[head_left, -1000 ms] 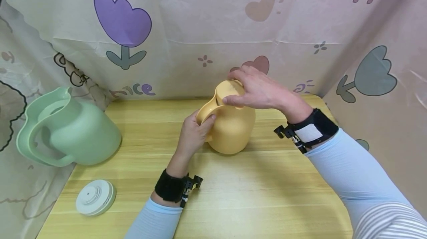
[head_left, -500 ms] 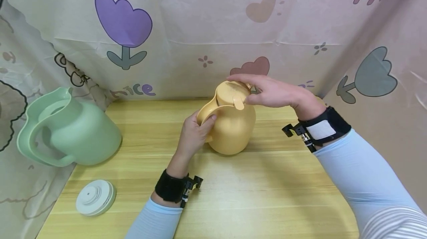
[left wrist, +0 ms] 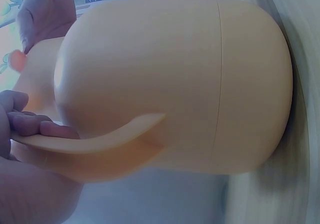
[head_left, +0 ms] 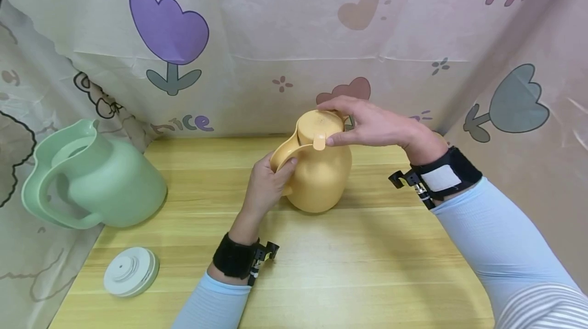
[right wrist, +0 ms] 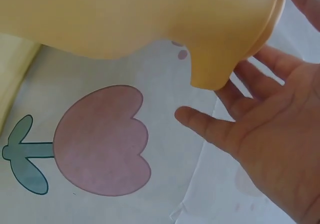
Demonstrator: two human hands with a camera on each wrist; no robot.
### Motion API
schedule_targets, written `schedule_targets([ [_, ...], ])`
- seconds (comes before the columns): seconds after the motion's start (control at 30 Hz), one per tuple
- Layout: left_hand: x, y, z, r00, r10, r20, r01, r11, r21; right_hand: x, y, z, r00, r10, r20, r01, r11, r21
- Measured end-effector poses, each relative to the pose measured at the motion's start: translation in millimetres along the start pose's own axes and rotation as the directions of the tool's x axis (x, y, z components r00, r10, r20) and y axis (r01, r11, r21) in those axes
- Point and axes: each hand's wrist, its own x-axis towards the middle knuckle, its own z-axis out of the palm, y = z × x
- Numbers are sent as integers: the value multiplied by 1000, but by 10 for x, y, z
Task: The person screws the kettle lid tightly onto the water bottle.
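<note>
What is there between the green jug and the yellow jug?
In the head view, the left hand, gripping the handle of the yellow jug, lies between them; from the hand to the green jug, the wooden tabletop is bare.

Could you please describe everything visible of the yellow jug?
The yellow jug stands upright on the wooden table. It looks like smooth plastic, with a rounded body, a thin seam low down, a curved handle, a pouring lip and a round lid on top. The left hand grips the handle; the right hand spans the lid, thumb at its tab.
</note>
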Motion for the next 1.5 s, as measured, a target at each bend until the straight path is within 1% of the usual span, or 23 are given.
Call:
schedule_targets([
  [0.17, 2, -2, -4, 1000, 1, -3, -1, 1000, 8, 39, 5, 53, 998, -12, -55, 12, 1000, 2],
  [0.27, 3, -2, -7, 1000, 3, -4, -3, 1000, 16, 48, 1, 69, 997, -15, -70, 15, 1000, -3],
  [0.33, 4, -3, -8, 1000, 3, -5, -3, 1000, 20, 48, -6, 72, 998, -13, -67, 12, 1000, -6],
  [0.57, 7, -1, -15, 1000, 9, -1, -9, 1000, 11, 48, -46, 71, 1000, -29, -6, 29, 999, -25],
  [0.7, 2, 8, -19, 1000, 12, 0, -12, 1000, 11, 56, -72, 75, 999, -39, -4, 39, 999, -26],
  [0.87, -3, 20, -17, 1000, 6, 1, -6, 1000, 15, 59, -65, 96, 999, -28, -29, 27, 999, -18],
  [1.27, -15, 19, 6, 1000, -2, -2, 2, 1000, 27, 89, -54, 189, 989, -13, -147, 9, 999, -31],
  [1.5, -23, 39, -2, 1000, 3, -3, -3, 1000, 27, 90, -79, 232, 987, 29, -156, -36, 999, -41],
])
